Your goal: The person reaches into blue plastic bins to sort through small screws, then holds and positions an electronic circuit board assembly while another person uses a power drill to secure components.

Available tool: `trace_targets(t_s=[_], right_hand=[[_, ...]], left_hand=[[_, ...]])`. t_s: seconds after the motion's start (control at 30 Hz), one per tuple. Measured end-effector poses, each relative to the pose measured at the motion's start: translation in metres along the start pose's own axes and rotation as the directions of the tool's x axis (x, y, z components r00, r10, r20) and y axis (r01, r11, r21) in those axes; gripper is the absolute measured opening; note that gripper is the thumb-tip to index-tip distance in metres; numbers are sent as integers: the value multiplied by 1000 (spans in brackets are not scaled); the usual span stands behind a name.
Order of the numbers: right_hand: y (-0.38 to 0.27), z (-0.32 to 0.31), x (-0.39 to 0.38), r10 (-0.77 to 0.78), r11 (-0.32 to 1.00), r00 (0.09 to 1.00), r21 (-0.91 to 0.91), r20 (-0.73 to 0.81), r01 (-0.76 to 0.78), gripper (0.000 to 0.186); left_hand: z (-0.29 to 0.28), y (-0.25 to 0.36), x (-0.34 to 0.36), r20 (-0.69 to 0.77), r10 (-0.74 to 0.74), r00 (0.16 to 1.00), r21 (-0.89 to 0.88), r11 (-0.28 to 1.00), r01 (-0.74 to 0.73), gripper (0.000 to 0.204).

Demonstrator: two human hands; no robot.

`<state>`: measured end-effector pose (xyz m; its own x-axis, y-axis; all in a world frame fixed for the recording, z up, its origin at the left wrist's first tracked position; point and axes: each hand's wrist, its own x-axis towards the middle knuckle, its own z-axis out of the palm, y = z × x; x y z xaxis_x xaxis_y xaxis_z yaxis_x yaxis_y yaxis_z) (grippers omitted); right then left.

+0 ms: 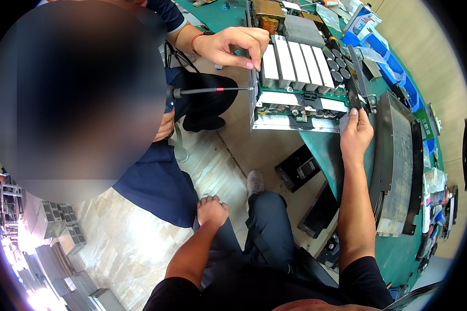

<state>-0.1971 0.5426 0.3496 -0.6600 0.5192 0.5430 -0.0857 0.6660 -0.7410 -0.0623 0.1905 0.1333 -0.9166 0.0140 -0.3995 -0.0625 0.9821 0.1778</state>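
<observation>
My right hand (357,129) grips the right front corner of an open electronics chassis (296,123), thumb on top of its dark side rail. Inside it stand white-topped finned heat sinks (297,65), and black round capacitors (337,65) are grouped beside them. The chassis overhangs the table edge on the left. My left hand (213,211) rests on my thigh with its fingers curled in, nothing visible in it. A co-worker's hand (238,46) touches the chassis's left edge. The co-worker's other hand, partly hidden, holds a power screwdriver (207,90), its bit tip against the left side wall.
Right of the chassis, a long metal panel (397,171) lies on the green table mat (394,254). Blue bins (394,67) and a metal can (362,20) line the wall. Black boxes (299,168) stand on the floor beneath. The co-worker sits close at my left.
</observation>
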Motion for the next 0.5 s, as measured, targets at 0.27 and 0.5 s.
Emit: trace_targets(t_s=[0.27, 0.5], right_hand=[[-2, 1, 1, -5, 1000, 1000, 7, -1, 5, 24], [0, 1, 1, 0, 1000, 1000, 20, 6, 0, 24]], left_hand=[[3, -1, 1, 0, -4, 1000, 4, 1000, 4, 39], [2, -1, 1, 1, -4, 1000, -5, 1000, 4, 38]])
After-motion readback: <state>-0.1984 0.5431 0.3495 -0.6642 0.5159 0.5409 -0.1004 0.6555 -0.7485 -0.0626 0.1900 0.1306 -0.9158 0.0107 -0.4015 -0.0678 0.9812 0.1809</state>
